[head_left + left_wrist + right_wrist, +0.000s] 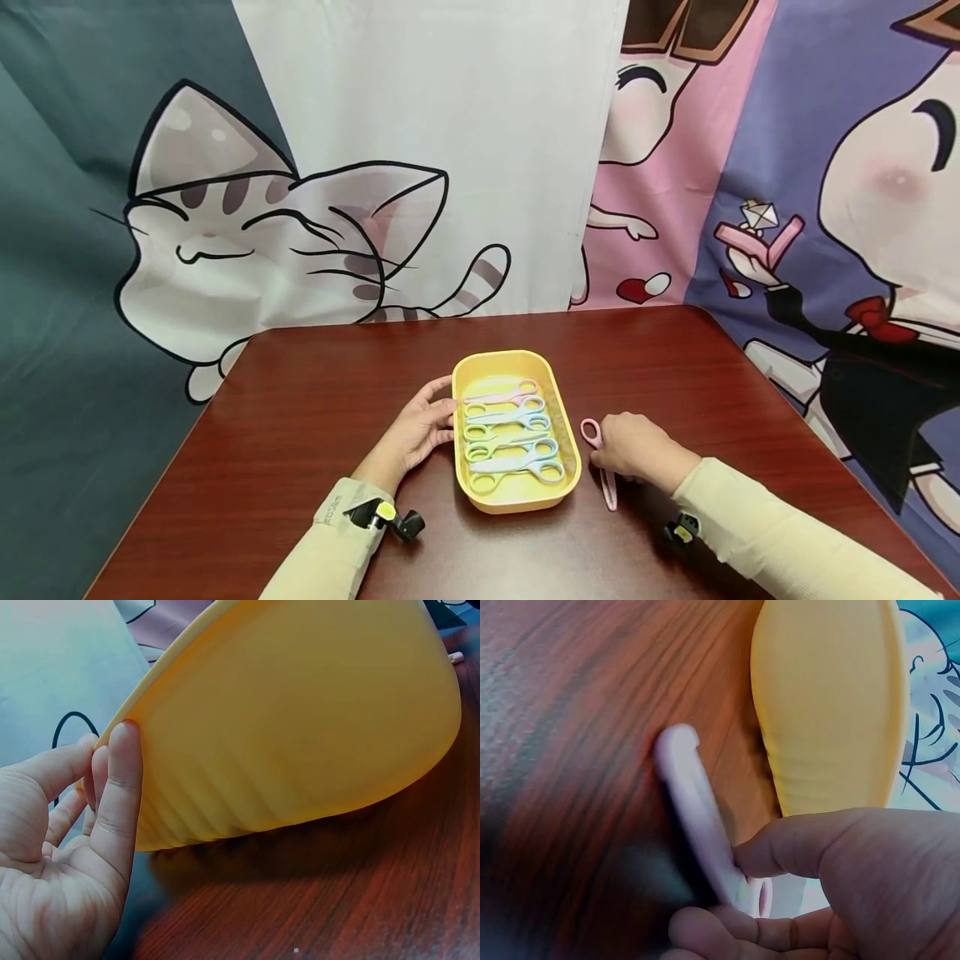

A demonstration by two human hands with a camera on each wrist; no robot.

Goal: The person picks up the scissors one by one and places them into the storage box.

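Observation:
A yellow plastic tray (pixel 568 417) stands in the middle of the table, holding several toy-like scissors (pixel 510 433) in pink, blue, green and yellow. At its left side my left hand (pixel 420 425) grips the rim, and in the left wrist view the fingertips (pixel 124 742) rest against the tray's outer wall (pixel 300 712). Right of the tray, my right hand (pixel 637 447) pinches a pair of pink scissors (pixel 608 493) between thumb and fingers. One handle loop shows beyond the hand, and the other end points toward me, close over the table. The fingers hide the scissors' middle.
The dark red wooden table (pixel 337 367) reaches back to a cartoon-printed cloth (pixel 525 125). Both forearms come in from the front, each with a small camera mount (pixel 386 517) at the wrist. The tray's right wall (pixel 829 712) rises close beside my right hand.

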